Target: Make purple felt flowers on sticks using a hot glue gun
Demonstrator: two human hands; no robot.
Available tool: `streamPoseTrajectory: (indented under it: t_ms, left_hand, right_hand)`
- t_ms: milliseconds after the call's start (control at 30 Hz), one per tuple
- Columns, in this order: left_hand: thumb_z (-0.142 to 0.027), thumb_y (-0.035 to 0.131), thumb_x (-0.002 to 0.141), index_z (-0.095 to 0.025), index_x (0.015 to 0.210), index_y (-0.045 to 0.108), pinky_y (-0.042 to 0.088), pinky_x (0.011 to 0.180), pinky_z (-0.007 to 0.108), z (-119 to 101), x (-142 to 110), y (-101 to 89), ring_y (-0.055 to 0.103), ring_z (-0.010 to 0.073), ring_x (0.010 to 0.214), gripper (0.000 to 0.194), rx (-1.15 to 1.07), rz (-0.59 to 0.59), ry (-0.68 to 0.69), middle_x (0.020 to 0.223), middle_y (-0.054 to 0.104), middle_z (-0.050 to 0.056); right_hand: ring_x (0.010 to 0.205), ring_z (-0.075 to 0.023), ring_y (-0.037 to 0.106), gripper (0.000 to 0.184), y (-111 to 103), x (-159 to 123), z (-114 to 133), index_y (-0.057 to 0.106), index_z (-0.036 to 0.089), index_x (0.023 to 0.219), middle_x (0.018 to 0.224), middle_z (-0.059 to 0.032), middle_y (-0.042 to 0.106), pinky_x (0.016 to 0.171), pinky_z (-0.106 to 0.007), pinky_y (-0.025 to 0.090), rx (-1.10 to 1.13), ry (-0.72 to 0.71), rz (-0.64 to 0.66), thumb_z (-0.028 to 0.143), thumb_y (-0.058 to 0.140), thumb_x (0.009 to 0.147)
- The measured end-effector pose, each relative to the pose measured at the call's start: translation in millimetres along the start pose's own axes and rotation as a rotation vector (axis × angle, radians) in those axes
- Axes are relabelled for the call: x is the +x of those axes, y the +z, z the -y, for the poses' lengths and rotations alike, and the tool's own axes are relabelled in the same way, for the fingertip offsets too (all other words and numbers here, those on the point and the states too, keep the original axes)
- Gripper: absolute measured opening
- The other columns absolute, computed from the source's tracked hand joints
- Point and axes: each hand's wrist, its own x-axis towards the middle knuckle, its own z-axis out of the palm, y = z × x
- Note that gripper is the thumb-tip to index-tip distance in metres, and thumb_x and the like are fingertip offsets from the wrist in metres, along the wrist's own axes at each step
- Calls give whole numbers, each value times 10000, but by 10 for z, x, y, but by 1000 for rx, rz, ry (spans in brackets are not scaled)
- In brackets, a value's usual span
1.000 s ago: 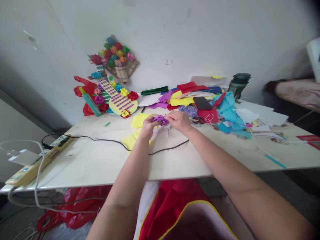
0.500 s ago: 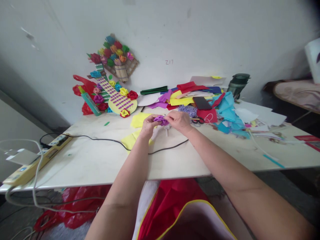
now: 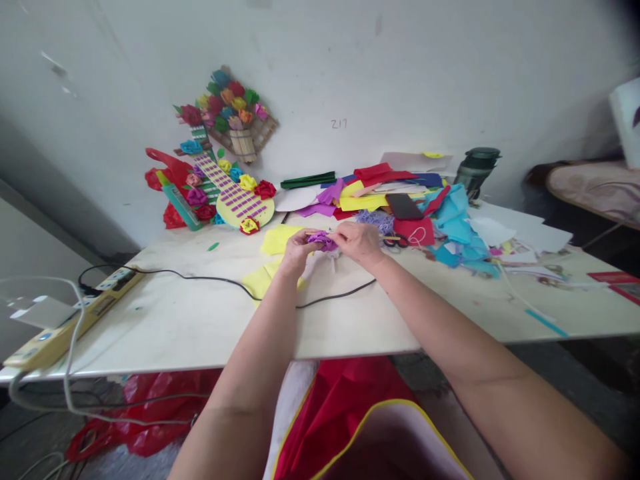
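Note:
A purple crepe-paper flower (image 3: 323,241) is held between both hands above the middle of the table. My left hand (image 3: 299,249) closes around its left side, thumb and fingers pinching the ruffled paper. From the right, my right hand (image 3: 359,241) pinches the flower's edge with its fingertips. A thin pale piece (image 3: 333,265) hangs below the flower; I cannot tell whether it is attached. Yellow paper sheets (image 3: 265,277) lie on the table by my left hand. Scissors with dark handles (image 3: 397,241) rest just right of my right hand, next to purple shredded paper (image 3: 375,221).
A black cable (image 3: 200,277) crosses the table under my forearms from a power strip (image 3: 75,320). Decorated paper guitar (image 3: 243,200) and glue bottle (image 3: 181,205) stand at the back left. Coloured papers, a phone (image 3: 404,207) and a dark bottle (image 3: 477,170) are at the back right.
Almost nothing differs. Both hands keep their grip on the purple flower in the same place, and the view has shifted only very slightly.

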Motion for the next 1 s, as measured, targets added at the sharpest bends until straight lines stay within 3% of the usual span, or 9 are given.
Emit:
streamPoseTrajectory:
  t_ms: [400,1000]
  left_hand:
    - [-126,763,498,-157,767,711,493,671,288,-25,-13,8,610,134,645,276,18,17,-19,692,695,0]
    - [-130,752,499,-157,769,704,479,669,290,-10,-11,13,604,134,638,276,10,16,-31,693,689,0]
  right_hand:
    - [814,-177,666,214,116,-6,-98,750,206,923,913,-58,760,721,-267,437,211,-46,32,285,553,903]
    - [707,-157,621,267,-22,-10,26,705,188,734,823,-48,756,578,-285,285,-26,26,57,344,560,896]
